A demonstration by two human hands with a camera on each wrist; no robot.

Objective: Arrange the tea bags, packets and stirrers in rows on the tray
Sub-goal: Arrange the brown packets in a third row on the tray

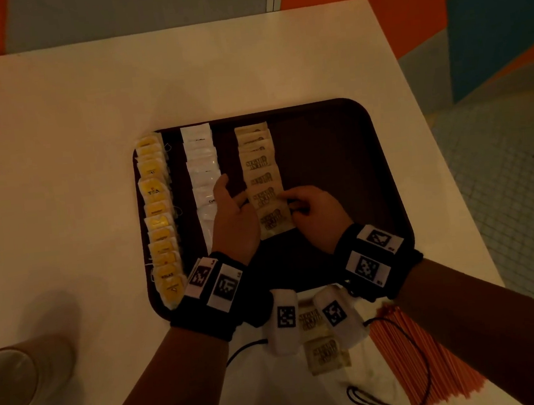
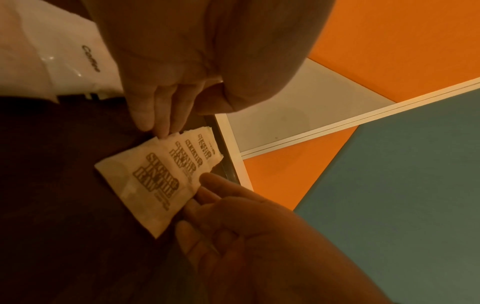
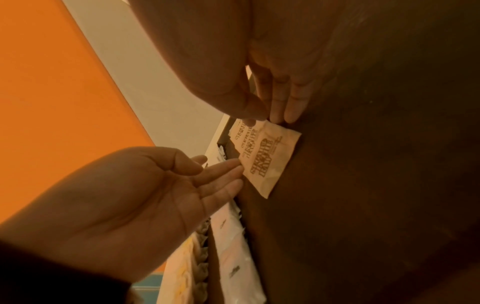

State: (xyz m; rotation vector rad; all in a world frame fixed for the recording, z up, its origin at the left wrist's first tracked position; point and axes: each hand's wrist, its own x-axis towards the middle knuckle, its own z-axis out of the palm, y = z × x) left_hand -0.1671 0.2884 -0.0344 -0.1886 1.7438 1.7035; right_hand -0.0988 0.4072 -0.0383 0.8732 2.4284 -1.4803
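A dark brown tray [image 1: 335,150] holds three rows: yellow tea bags [image 1: 157,213] at its left edge, white packets [image 1: 201,163] beside them, and brown sugar packets [image 1: 257,170] in the middle. My left hand [image 1: 232,209] lies open, its straight fingers [image 3: 221,170] touching the left edge of the nearest brown packet [image 2: 150,185]. My right hand [image 1: 312,211] is on the row's right side, with curled fingers and the thumb [image 3: 249,115] pinching a brown packet's edge. Orange stirrers [image 1: 413,351] lie on the table, off the tray.
Two spare brown packets [image 1: 324,353] lie on the white table [image 1: 59,157] below the tray, between my wrists. A black cord [image 1: 376,404] loops near the stirrers. A pale round cup [image 1: 6,384] stands at the near left. The tray's right half is bare.
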